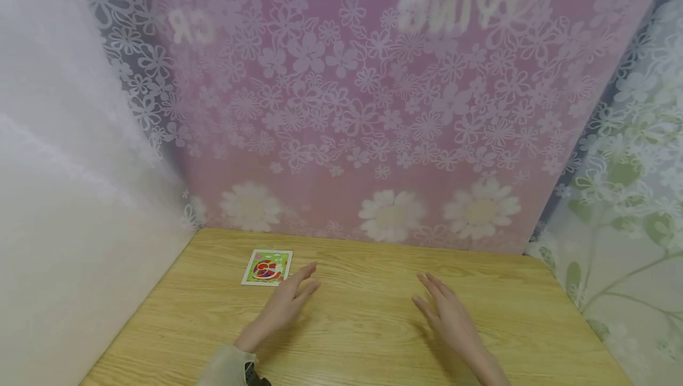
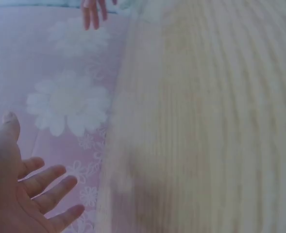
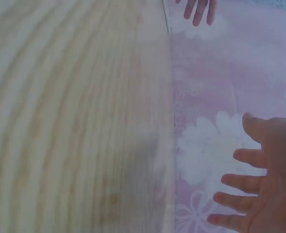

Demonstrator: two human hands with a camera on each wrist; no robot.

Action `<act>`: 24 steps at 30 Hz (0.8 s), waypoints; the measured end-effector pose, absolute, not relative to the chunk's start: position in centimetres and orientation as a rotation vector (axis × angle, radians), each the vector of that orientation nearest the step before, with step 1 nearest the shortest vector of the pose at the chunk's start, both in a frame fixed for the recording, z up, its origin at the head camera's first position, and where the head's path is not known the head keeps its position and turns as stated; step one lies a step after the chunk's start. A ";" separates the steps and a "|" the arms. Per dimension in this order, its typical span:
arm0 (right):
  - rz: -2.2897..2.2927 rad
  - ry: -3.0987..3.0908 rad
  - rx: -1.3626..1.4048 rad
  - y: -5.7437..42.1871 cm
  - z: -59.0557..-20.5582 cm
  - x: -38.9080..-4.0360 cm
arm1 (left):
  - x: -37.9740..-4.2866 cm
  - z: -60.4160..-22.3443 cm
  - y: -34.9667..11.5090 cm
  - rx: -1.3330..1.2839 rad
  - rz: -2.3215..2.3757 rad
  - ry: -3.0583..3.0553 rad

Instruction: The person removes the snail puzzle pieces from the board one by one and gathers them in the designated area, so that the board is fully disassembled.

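My left hand (image 1: 285, 303) hovers over the wooden table (image 1: 363, 327), its fingers spread and nothing in them. Just beyond it lies a small square picture card (image 1: 267, 268) with a white border, a green ground and a red, blue and white figure; the fingers hide its lower right corner. Over the right half of the table is my right hand (image 1: 450, 318), fingers extended and holding nothing. Palms face each other across a wide gap. Each wrist view shows its own hand, the left hand (image 2: 31, 194) and the right hand (image 3: 259, 179), with fingers apart.
A pink curtain (image 1: 331, 107) with white flowers hangs along the table's back edge. On the left rises a pale white sheet (image 1: 69, 196), and on the right a sheet with green leaves (image 1: 629, 226). A dark watch (image 1: 255, 375) sits on the left wrist.
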State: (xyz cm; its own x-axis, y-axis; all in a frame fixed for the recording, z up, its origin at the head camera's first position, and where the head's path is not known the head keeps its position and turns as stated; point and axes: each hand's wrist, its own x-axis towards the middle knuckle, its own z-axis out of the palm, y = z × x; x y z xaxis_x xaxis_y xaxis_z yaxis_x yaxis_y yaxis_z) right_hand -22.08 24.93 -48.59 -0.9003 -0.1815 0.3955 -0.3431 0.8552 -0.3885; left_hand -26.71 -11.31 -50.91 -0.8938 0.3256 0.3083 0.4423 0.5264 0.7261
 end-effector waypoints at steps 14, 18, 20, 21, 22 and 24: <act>1.163 -2.594 0.397 22.2 -49.6 -24.6 | -29.5 -51.3 -15.4 -0.410 -1.453 -2.508; 1.234 -2.610 0.365 21.0 -50.0 -25.2 | -30.1 -51.2 -17.1 -0.349 -1.408 -2.506; 1.271 -2.604 0.376 20.3 -50.1 -25.4 | -30.4 -51.2 -17.9 -0.299 -1.381 -2.521; 1.291 -2.601 0.386 19.9 -50.1 -25.5 | -30.5 -51.3 -18.3 -0.275 -1.374 -2.530; 1.310 -2.599 0.395 19.6 -50.1 -25.6 | -30.6 -51.3 -18.7 -0.248 -1.360 -2.539; 1.345 -2.596 0.409 18.9 -50.1 -25.7 | -31.0 -51.2 -19.4 -0.201 -1.343 -2.556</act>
State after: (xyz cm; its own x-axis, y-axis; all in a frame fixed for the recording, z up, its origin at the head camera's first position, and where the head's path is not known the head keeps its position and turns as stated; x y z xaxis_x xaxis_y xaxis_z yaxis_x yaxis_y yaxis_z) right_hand -25.70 18.93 -50.10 -0.9440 -0.1557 0.2909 -0.3274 0.5506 -0.7679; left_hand -30.96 -19.42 -51.24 -0.9601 0.0071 0.2794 0.2341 0.5664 0.7902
